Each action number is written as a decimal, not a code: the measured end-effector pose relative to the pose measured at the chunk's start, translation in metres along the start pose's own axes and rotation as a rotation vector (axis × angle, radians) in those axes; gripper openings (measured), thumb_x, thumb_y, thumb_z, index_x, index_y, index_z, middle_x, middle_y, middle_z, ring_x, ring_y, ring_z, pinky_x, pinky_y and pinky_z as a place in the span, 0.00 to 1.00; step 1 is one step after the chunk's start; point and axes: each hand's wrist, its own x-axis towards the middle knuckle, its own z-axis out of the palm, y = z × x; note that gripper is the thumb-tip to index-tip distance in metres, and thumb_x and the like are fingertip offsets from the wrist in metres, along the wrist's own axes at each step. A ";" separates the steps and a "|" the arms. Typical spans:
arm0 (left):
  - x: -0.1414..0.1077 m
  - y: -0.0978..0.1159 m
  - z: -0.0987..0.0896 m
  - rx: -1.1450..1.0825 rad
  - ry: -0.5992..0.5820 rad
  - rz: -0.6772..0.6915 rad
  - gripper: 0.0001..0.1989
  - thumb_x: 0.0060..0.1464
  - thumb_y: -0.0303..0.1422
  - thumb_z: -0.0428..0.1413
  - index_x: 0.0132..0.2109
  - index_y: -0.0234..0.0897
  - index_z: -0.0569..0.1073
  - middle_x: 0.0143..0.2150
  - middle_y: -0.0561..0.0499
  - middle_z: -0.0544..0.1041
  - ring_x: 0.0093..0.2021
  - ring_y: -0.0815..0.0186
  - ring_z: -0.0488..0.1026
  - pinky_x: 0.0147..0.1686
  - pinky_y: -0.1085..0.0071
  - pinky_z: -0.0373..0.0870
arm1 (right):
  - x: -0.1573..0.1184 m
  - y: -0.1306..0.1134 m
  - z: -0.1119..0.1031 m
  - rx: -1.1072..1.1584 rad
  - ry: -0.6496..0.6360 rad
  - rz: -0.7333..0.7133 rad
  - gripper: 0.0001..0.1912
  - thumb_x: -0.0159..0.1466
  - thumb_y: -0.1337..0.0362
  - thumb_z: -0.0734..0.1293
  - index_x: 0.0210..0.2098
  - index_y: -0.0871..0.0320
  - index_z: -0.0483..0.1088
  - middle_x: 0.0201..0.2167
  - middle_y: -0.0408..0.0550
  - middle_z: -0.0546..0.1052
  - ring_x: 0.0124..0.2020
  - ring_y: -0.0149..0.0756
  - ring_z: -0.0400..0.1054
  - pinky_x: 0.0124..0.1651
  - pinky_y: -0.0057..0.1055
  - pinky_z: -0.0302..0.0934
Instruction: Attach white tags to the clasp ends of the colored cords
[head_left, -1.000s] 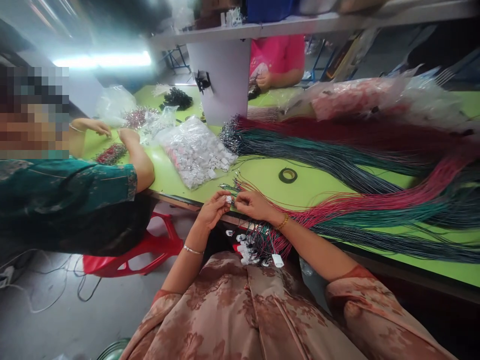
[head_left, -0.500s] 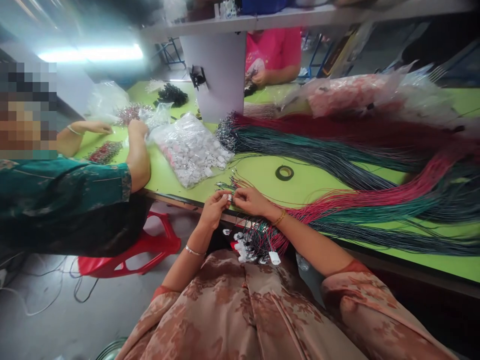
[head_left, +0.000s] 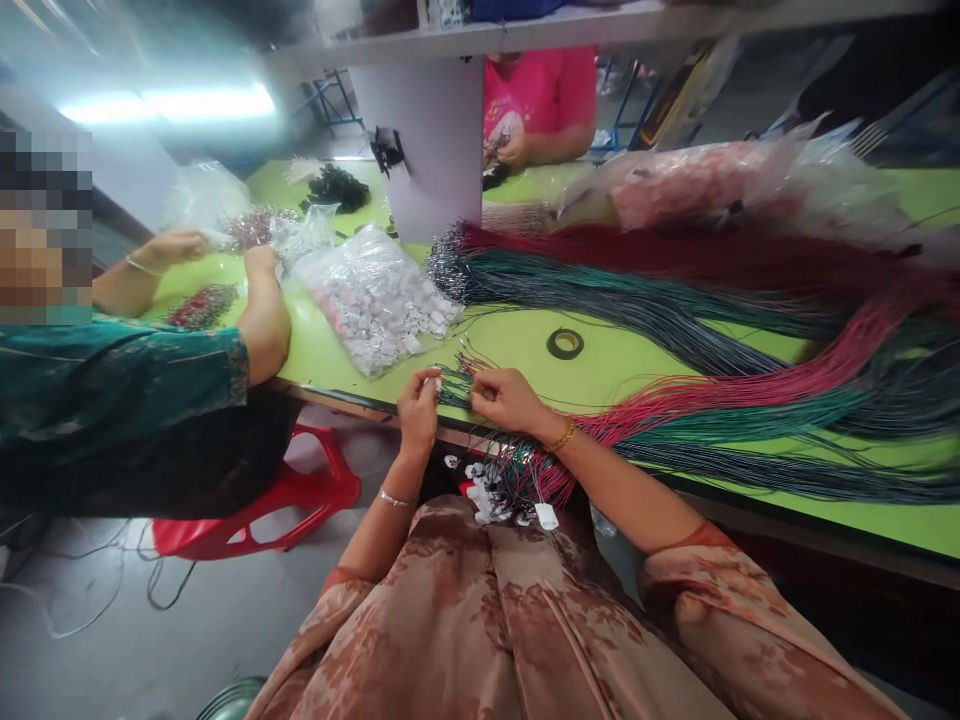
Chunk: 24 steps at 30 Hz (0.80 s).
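Observation:
At the near table edge, my left hand [head_left: 418, 408] is closed, with a small white connector [head_left: 438, 383] at its fingertips. To its right, my right hand [head_left: 504, 398] is closed at the tips of thin wires; what it pinches is too small to make out. Wire ends with metal tips [head_left: 459, 368] lie on the table between and beyond both hands. Red, green and black wires [head_left: 675, 405] run from there to the right. Below my right wrist hangs a bunch of wires with white connectors [head_left: 491, 495] over my lap.
A clear bag of white connectors [head_left: 379, 310] lies ahead left. A black tape roll [head_left: 565, 344] is on the green table [head_left: 517, 345]. Thick wire bundles [head_left: 600, 285] stretch right. A person in a green sleeve [head_left: 187, 360] works at left, beside a red stool [head_left: 255, 510]; another sits opposite.
My left hand has moved left, away from my right hand, and turned more upright with the white connector. My right hand has barely moved. The view has shifted slightly.

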 end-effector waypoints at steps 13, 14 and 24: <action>-0.001 0.014 0.000 -0.264 -0.195 -0.249 0.07 0.45 0.31 0.60 0.34 0.34 0.76 0.33 0.50 0.76 0.26 0.74 0.66 0.28 0.75 0.63 | 0.001 0.005 0.003 -0.039 -0.043 -0.154 0.07 0.59 0.68 0.61 0.24 0.58 0.67 0.22 0.43 0.71 0.25 0.29 0.58 0.32 0.26 0.50; -0.001 0.013 -0.001 -0.254 -0.200 -0.254 0.07 0.45 0.31 0.60 0.34 0.34 0.76 0.32 0.51 0.76 0.26 0.74 0.66 0.28 0.75 0.63 | 0.001 0.005 0.002 -0.061 -0.053 -0.168 0.07 0.59 0.68 0.61 0.24 0.58 0.66 0.22 0.43 0.71 0.26 0.30 0.58 0.32 0.27 0.50; -0.010 0.003 0.004 -0.107 -0.231 -0.146 0.14 0.44 0.37 0.65 0.37 0.33 0.77 0.24 0.55 0.71 0.24 0.75 0.61 0.25 0.76 0.57 | 0.002 0.007 0.006 -0.116 -0.071 -0.129 0.09 0.60 0.68 0.61 0.25 0.59 0.68 0.24 0.45 0.73 0.25 0.31 0.58 0.32 0.28 0.49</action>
